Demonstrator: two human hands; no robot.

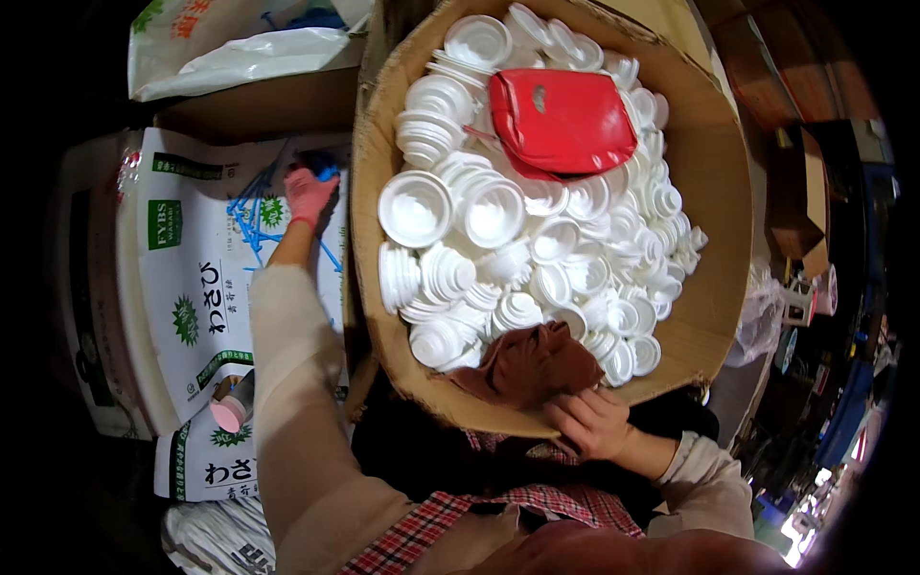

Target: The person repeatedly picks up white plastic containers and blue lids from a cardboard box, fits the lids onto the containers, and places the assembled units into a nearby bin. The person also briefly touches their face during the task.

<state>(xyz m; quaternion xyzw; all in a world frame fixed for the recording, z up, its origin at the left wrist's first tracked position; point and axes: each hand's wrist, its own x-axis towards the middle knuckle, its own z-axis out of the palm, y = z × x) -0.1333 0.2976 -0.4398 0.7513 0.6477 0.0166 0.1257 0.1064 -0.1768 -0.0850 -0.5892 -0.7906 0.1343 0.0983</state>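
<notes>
Right hand [589,422], bare, fingers pinching a brown cloth glove [532,364] at the near rim of the cardboard box [714,192]; glove lies just beyond the fingers, soft, crumpled. Box is heaped with glossy white plastic cups [498,211] and a red pouch [561,120]. Left hand [309,195], pink-gloved, fingers closed on a blue object [321,163], well to the left.

- Left hand [310,195] in a pink glove.
- Right hand [589,422] bare, no glove.
- Long sleeves on both arms, soft and pale beige, a bit baggy.
- White cuff at the end of the right sleeve.
- Red, white and dark checked cloth across the chest, over a plain tan front.
</notes>
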